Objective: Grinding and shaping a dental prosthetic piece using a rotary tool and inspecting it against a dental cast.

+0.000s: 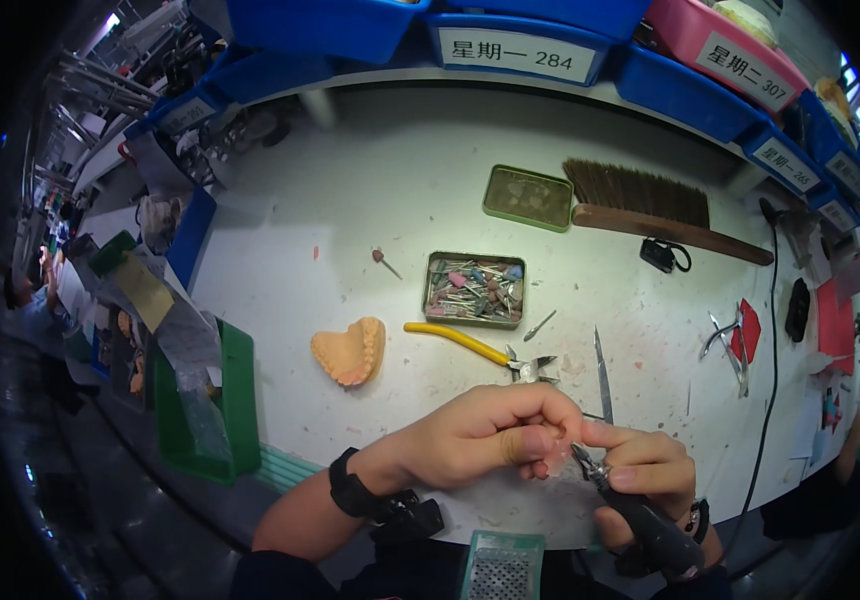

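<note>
My left hand (485, 432) pinches a small translucent pink dental piece (558, 462) between thumb and fingers, which partly cover it. My right hand (650, 462) is wrapped round a dark rotary handpiece (656, 526), its metal tip (580, 455) close against the pink piece; whether they touch I cannot tell. Just beyond my hands lie cutting pliers (462, 342) with a yellow handle and a thin metal blade (603, 372). An orange-tan dental cast (349, 352) sits to the left of the pliers. An open tin (476, 321) of assorted grinding burs stands behind them.
The tin's lid (530, 198) and a wooden bench brush (672, 226) lie at the back. One loose bur (387, 264) rests left of the tin. A black cable (772, 370) runs down the right. Blue bins (520, 75) line the shelf; a green bin (240, 400) stands left.
</note>
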`<state>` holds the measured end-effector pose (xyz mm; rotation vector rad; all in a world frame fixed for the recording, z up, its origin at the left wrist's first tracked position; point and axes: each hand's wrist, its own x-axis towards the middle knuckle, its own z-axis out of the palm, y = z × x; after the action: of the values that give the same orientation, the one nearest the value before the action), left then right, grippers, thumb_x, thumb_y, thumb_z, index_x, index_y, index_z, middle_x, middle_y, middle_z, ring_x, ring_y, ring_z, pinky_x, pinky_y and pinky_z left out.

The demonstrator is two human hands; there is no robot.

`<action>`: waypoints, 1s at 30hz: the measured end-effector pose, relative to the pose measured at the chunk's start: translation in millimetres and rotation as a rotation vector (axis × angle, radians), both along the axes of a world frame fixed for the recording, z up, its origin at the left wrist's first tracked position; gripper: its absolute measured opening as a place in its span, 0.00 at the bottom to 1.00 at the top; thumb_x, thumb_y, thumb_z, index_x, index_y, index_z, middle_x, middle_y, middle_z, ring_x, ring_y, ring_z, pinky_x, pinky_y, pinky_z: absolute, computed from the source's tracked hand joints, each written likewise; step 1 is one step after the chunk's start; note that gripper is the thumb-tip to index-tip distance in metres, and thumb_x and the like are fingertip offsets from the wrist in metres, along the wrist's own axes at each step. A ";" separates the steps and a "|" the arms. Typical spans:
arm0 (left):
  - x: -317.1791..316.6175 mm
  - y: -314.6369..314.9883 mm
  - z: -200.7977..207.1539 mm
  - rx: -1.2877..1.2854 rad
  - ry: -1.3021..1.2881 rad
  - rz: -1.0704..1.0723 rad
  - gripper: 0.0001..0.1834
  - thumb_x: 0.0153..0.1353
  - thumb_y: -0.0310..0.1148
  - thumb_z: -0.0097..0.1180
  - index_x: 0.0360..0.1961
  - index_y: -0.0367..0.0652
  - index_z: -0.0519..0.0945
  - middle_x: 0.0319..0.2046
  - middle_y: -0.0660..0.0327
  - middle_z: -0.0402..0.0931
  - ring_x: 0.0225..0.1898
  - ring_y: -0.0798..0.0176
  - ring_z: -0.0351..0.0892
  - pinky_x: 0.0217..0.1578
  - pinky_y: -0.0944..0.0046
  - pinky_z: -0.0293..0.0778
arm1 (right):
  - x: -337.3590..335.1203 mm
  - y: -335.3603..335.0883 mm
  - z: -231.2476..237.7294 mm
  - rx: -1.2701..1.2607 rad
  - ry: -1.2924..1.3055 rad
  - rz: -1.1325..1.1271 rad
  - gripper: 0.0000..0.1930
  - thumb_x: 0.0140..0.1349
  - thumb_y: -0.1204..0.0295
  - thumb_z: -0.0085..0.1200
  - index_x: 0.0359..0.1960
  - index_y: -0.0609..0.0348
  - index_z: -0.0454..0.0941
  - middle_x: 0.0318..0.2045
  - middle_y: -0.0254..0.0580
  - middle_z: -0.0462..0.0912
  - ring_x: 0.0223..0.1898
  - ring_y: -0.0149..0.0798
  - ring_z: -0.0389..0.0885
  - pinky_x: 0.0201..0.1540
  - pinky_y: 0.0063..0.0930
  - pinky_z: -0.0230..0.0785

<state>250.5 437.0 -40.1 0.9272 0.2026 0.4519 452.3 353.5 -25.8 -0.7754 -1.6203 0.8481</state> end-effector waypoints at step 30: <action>-3.5 2.0 0.0 -0.001 -0.002 -0.025 0.20 0.64 0.43 0.50 0.44 0.34 0.72 0.33 0.63 0.70 0.32 0.72 0.72 0.33 0.71 0.70 | -2.3 -5.4 1.0 -0.022 -0.017 0.054 0.21 0.44 0.78 0.65 0.42 0.54 0.73 0.31 0.41 0.77 0.45 0.53 0.81 0.34 0.28 0.77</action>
<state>247.0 439.0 -40.1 0.9270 0.1891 0.4300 450.0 348.1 -24.8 -0.7587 -1.6559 0.9012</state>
